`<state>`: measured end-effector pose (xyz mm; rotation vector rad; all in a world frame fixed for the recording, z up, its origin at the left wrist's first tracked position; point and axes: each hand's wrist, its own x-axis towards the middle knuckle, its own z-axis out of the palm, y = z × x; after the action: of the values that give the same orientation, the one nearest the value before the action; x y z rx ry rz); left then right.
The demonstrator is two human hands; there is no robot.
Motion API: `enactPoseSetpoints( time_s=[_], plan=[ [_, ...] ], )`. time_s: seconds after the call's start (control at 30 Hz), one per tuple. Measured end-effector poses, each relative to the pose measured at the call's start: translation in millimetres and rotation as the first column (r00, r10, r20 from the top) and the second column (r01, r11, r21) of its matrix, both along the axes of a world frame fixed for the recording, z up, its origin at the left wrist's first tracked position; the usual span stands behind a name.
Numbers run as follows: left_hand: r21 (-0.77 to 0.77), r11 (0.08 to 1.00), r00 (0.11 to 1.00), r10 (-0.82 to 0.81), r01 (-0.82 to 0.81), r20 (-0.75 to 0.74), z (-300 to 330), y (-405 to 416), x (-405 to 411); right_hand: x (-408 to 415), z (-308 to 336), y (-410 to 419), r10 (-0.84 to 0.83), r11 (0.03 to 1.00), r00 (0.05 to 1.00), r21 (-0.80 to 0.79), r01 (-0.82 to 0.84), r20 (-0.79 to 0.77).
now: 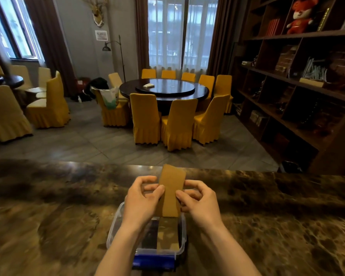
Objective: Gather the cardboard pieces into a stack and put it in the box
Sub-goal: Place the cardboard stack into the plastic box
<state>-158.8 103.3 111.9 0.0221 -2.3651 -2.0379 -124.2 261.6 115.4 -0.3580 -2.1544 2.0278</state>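
Note:
I hold a stack of brown cardboard pieces upright between both hands, just above a clear plastic box with a blue clasp at its near edge. My left hand pinches the stack's left edge and my right hand pinches its right edge. The stack's lower end reaches down to the box's far rim. Inside the box I see a flat brownish piece lying on the bottom; whether it is cardboard or a reflection is unclear.
The box rests on a dark marbled counter that spans the whole foreground. Beyond the counter's far edge lie a tiled floor, a round table with yellow-covered chairs, and a dark wooden shelf unit on the right.

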Motion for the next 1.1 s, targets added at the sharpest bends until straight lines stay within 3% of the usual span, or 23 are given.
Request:
enactPoseSetpoints(
  time_s=[0.1,0.4,0.83,1.1],
  plan=[
    [-0.05,0.998,0.999,0.033,-0.031,0.027,-11,-21,-5,-7,-13,-22,-0.02,0.992,0.999,0.129,0.016,0.03],
    [-0.321,0.945,0.991,0.094,-0.061,0.09,-48,-54,-10,-14,-49,-69,-0.068,0.956,0.986,0.294,0.02,0.155],
    [-0.635,0.767,0.987,0.013,0.095,0.163,-67,-55,-9,-22,-91,-91,-0.188,0.885,0.936,0.465,0.03,0.298],
    [-0.704,0.691,0.973,0.002,0.165,0.229,-71,-50,-12,-22,-96,-97,-0.236,0.823,0.933,0.566,0.043,0.273]
  ],
)
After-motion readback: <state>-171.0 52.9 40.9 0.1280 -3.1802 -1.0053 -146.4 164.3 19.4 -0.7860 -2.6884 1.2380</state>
